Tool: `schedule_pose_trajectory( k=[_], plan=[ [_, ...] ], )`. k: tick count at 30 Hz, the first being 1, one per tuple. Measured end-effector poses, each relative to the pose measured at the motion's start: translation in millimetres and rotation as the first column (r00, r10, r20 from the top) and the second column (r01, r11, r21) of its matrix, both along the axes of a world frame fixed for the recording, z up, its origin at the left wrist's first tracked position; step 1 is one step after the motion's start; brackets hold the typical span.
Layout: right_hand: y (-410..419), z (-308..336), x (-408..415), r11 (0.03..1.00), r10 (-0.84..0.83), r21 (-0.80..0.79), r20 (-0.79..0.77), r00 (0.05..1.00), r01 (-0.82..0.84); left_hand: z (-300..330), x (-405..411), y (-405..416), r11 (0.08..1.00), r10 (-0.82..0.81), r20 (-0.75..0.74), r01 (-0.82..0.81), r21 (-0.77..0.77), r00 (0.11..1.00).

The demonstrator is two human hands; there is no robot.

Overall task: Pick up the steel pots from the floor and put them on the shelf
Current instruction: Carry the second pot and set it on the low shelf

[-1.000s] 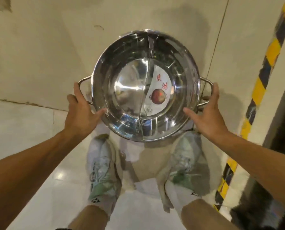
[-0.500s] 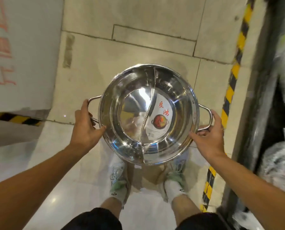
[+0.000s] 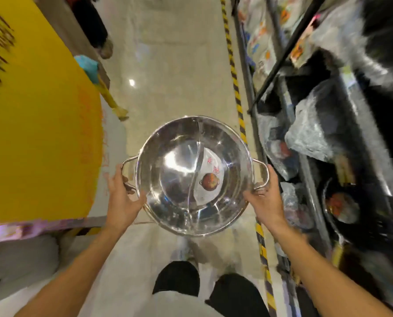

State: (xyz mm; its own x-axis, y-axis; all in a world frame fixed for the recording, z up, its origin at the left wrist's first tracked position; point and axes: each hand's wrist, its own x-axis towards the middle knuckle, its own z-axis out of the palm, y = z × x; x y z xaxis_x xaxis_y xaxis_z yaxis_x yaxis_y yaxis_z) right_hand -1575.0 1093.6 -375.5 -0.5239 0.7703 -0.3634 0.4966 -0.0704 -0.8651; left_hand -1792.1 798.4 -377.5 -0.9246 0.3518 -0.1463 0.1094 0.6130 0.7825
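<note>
I carry a wide steel pot (image 3: 179, 170) level in front of me, above the floor. It has a curved divider down its middle and a paper label with a red pot picture in its right half. My left hand (image 3: 122, 197) grips the pot at its left loop handle. At the right loop handle my right hand (image 3: 267, 197) holds the other side. The shelf (image 3: 310, 156) runs along my right, with dark racks holding wrapped pots and pans.
A black and yellow striped line (image 3: 239, 104) on the pale tiled floor runs along the shelf's foot. A big yellow sign board (image 3: 37, 124) stands on my left. A person's dark legs (image 3: 92, 26) show at the far end of the aisle.
The view has swung up from my feet to the aisle, bringing the shelf into sight on the right. The pot stays gripped in both hands and has risen with me.
</note>
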Motion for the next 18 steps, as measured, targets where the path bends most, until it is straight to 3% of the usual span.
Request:
schedule_pose_trajectory(
  k=[3, 8, 14, 18],
  plan=[
    [-24, 45, 46, 0.998, 0.039, 0.052, -0.001, 0.999, -0.039, 39, 38, -21, 1.0, -0.017, 0.011, 0.017, 0.0, 1.0],
    [-60, 73, 128, 0.992, 0.007, 0.13, -0.027, 1.0, -0.003, 52, 97, -54, 0.998, -0.067, 0.085, 0.066, 0.021, 0.994],
    [-107, 76, 236, 0.984, -0.091, 0.147, -0.054, 0.994, 0.098, 83, 184, -78, 0.986, -0.151, -0.031, 0.153, 0.066, 0.988],
    [-146, 87, 308, 0.979, -0.158, 0.119, -0.065, 0.985, 0.165, 106, 233, -89, 0.972, -0.231, -0.015, 0.231, 0.052, 0.973]
  ],
)
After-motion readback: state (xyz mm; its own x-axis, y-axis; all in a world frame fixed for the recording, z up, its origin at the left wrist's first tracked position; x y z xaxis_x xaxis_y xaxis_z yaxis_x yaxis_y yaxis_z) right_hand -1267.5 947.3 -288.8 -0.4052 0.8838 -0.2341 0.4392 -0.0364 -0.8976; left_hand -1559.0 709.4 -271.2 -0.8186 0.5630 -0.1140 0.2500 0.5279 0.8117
